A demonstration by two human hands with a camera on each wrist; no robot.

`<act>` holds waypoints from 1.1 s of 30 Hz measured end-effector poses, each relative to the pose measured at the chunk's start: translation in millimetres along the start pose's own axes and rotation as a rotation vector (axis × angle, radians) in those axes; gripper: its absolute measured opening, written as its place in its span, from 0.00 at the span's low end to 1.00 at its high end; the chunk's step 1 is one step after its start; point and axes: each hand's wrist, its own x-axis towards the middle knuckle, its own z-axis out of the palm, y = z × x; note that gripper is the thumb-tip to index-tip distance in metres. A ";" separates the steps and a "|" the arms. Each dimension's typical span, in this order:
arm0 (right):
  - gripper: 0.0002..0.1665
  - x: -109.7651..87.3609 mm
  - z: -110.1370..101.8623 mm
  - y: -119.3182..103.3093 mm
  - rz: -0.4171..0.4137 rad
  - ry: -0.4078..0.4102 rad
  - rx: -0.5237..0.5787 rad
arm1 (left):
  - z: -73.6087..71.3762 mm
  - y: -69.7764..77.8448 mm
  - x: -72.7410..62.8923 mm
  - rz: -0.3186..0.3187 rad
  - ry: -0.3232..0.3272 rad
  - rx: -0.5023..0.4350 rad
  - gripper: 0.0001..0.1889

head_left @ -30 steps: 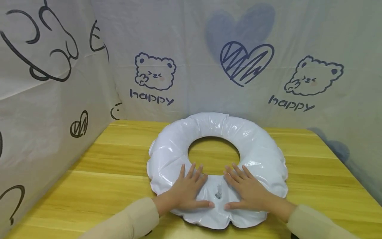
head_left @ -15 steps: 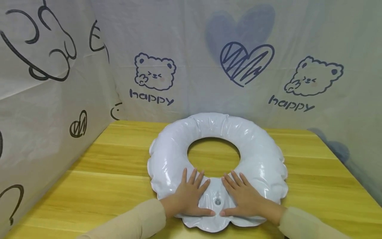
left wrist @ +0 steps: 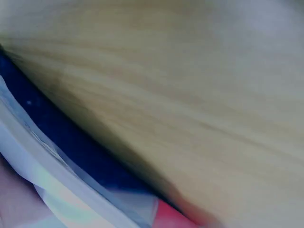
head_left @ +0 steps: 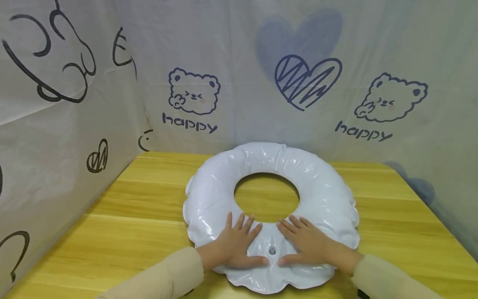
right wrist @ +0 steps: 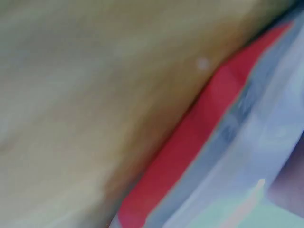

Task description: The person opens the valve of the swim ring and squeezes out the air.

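Observation:
A white inflatable swim ring (head_left: 216,178) lies on the wooden table, its surface glossy and its outer seam wavy. Both hands rest on its near part with fingers spread. My left hand (head_left: 239,245) presses to the left of a small clear valve (head_left: 272,250), and my right hand (head_left: 308,245) presses to the right of it. The thumbs point toward each other just below the valve. In the left wrist view the ring's underside (left wrist: 71,137) shows dark blue and red; in the right wrist view a red underside (right wrist: 190,137) shows. Both wrist views are blurred.
The yellow wood-grain table (head_left: 142,199) extends on both sides of the ring. A white cloth backdrop (head_left: 239,62) with drawn bears and hearts hangs behind it, and a side cloth (head_left: 48,137) stands along the left edge.
Both hands have slid slightly nearer the person on the ring and stay flat on it. The valve, tilted earlier, now stands more upright, and the ring's near part has shifted slightly toward the person.

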 end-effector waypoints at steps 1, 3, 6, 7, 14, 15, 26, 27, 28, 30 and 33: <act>0.54 -1.2 -1.5 3.2 -0.010 0.017 0.009 | -0.8 -1.6 -0.4 0.006 0.007 -0.030 0.47; 0.51 -3.7 -4.6 10.4 -0.019 0.055 0.039 | -3.6 -5.1 -1.8 0.023 0.036 -0.082 0.44; 0.48 -6.0 -9.9 22.2 -0.012 0.120 0.063 | -8.5 -12.5 -4.3 0.049 0.101 -0.105 0.42; 0.47 -6.3 -11.9 26.0 -0.006 0.143 0.067 | -10.3 -16.0 -4.8 0.054 0.124 -0.112 0.42; 0.45 -5.0 -21.7 51.5 0.094 0.233 0.037 | -14.2 -53.0 -1.5 -0.005 0.238 -0.141 0.41; 0.45 -4.9 -22.7 54.9 0.111 0.242 0.036 | -13.9 -58.9 -0.7 -0.021 0.247 -0.145 0.41; 0.50 -3.2 -30.6 92.3 0.268 0.288 0.095 | -13.7 -106.7 4.2 -0.199 0.243 -0.190 0.40; 0.51 -2.8 -30.3 95.6 0.287 0.281 0.100 | -13.5 -109.1 4.4 -0.208 0.243 -0.192 0.40; 0.51 -2.6 -29.8 99.0 0.305 0.272 0.107 | -13.0 -111.4 4.6 -0.213 0.247 -0.195 0.40; 0.52 -2.0 -29.0 104.2 0.332 0.256 0.125 | -12.4 -114.8 5.0 -0.222 0.256 -0.195 0.40; 0.52 -1.9 -27.5 109.7 0.362 0.226 0.143 | -10.4 -118.6 6.4 -0.237 0.250 -0.199 0.39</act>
